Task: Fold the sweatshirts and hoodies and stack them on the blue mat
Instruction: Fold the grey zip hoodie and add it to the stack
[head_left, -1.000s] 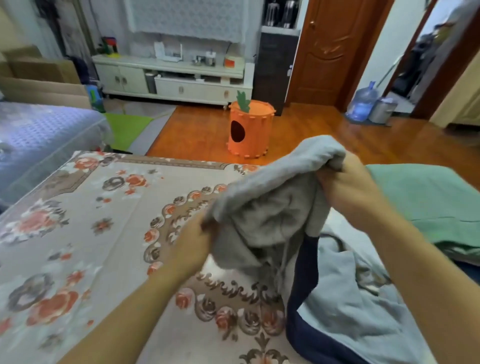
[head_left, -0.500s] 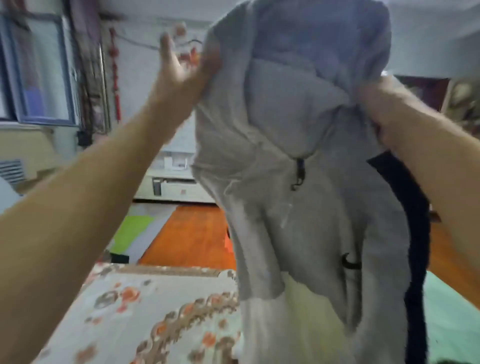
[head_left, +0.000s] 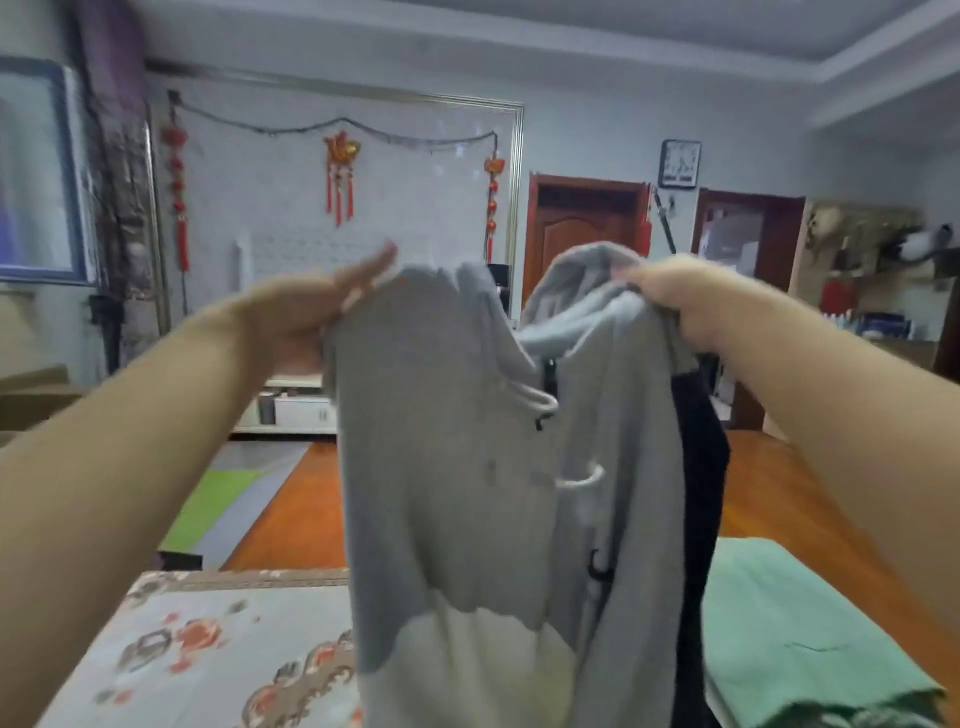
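At the far left a window (head_left: 36, 171) sits in the wall, with a dark curtain (head_left: 111, 171) beside it. Below, at the bottom left, the floral cloth (head_left: 208, 654) covers the surface on which the work goes on; its far edge runs across the lower part of the view, and beyond that edge lie a green floor mat (head_left: 213, 512) and orange wooden flooring (head_left: 296, 514).

The left hand (head_left: 311, 322) is raised in front of the wall, fingers (head_left: 366, 273) straight and extended, while the thumb side meets the left shoulder of the grey hoodie (head_left: 447, 467); whether the thumb pinches the fabric is hidden behind the cloth (the picture is also blurred here).

The hoodie hangs upright in the air between both hands, above the near middle of the floral cloth, its hood (head_left: 587, 291) flopped toward the right and a white drawstring (head_left: 535, 402) dangling at the chest. A dark navy panel (head_left: 698, 467) runs down its right side, and the lower part turns pale.

Behind it, red ornaments (head_left: 340, 176) hang on the white wall, a brown door (head_left: 587, 234) stands further right, and a wall clock (head_left: 679, 163) hangs above.

The right hand (head_left: 670, 301) has its fingers curled round the hoodie's right shoulder, gripping it by the hood.

At the bottom right a green garment (head_left: 800, 639) lies flat on the right edge of the surface.
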